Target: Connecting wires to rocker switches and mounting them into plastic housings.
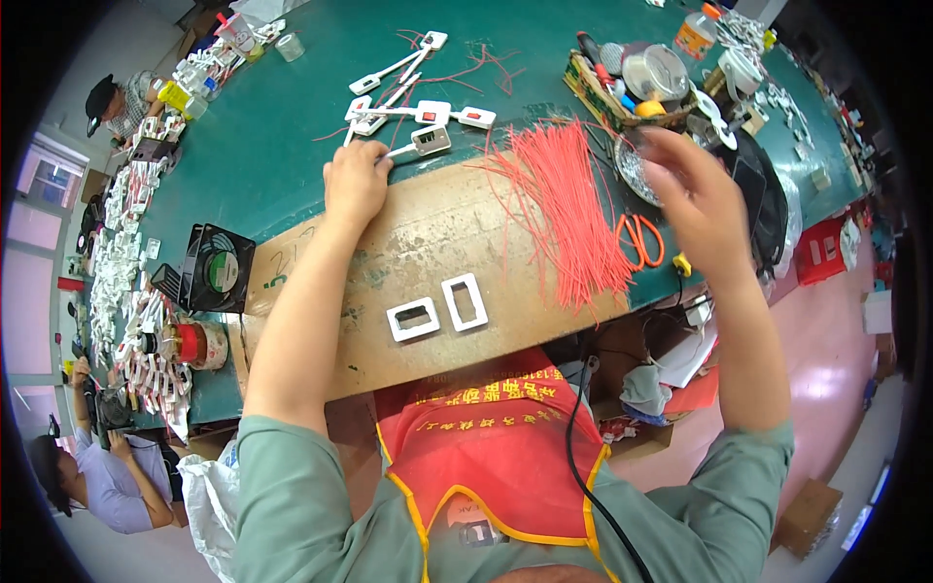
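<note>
At the bench's far edge, my left hand [355,180] pinches a white switch module [428,141] by its stalk.

I'd judge it best to keep it flat on the cardboard sheet [418,253] and draw one wire from the red wire bundle [564,199]. My right hand [695,194] hovers, fingers curled over a metal dish [634,170]; blur hides whether it grips anything.
</note>
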Tool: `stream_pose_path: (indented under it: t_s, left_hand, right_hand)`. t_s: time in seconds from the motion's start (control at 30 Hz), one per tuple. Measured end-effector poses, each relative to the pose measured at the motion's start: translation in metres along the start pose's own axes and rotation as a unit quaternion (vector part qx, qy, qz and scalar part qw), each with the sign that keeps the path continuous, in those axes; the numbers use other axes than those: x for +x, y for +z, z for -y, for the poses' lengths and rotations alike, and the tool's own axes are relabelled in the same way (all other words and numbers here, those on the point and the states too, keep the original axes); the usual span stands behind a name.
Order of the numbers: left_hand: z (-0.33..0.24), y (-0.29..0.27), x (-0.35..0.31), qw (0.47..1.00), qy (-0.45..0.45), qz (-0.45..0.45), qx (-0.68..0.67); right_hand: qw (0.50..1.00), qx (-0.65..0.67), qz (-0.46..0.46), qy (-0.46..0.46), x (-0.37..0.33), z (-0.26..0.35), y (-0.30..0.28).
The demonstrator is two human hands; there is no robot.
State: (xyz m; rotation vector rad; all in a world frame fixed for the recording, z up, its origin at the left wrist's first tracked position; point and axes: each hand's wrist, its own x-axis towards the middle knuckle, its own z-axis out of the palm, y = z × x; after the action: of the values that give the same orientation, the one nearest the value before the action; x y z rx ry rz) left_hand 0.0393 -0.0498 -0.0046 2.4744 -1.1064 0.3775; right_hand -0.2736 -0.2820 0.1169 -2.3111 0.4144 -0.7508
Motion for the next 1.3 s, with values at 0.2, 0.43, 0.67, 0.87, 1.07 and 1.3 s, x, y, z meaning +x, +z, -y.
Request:
stream_pose_path:
  t_s: [0.2,0.43,0.67,0.87,1.07,1.3]
  left_hand:
    - [-0.001,-0.013,-0.043,0.997,0.011,-0.046,-0.059]
    - [0.009,-0.013,-0.046,0.978,0.055,-0.132,-0.152]
    - [0.016,-0.012,-0.043,0.964,-0.004,-0.128,-0.234]
    - [0.016,-0.013,-0.042,0.954,-0.014,-0.141,-0.264]
    - [0.012,-0.023,-0.044,0.939,0.057,-0.192,-0.279]
    - [0.012,-0.029,-0.047,0.948,0.064,-0.168,-0.264]
  right_hand:
    - [0.970,-0.174,0.146,0.082,0.153,-0.033,0.135]
    - [0.939,-0.212,0.168,0.213,0.248,-0.045,0.227]
    - [0.864,-0.279,0.415,0.050,0.244,0.000,0.272]
    - [0.863,-0.207,0.460,-0.017,0.207,0.028,0.281]
    - [0.885,-0.079,0.447,-0.105,0.183,0.059,0.267]
    - [0.873,0.197,0.419,0.152,0.183,0.073,0.244]
